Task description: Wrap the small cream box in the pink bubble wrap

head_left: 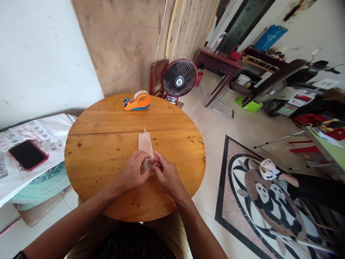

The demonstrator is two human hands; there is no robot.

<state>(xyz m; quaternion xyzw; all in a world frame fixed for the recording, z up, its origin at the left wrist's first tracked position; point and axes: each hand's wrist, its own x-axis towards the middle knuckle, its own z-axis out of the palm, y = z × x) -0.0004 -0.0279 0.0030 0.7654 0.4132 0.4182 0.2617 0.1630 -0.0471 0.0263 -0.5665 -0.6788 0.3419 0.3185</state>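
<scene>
A small flat pale packet (pixel 145 142) lies lengthwise in the middle of a round wooden table (pixel 107 151). My left hand (pixel 133 172) and my right hand (pixel 165 174) meet at its near end. Fingers of both hands are curled and pinch the packet's near edge between them. The far part of the packet rests on the tabletop. An orange tape dispenser (pixel 137 101) with a roll of tape sits at the table's far edge, well beyond both hands.
A white printed sack (pixel 40 144) with a dark phone (pixel 27 154) on it lies left of the table. A standing fan (pixel 179 80) and a chair are behind it. A panda-pattern floor inlay (pixel 269 201), furniture and a scooter are to the right.
</scene>
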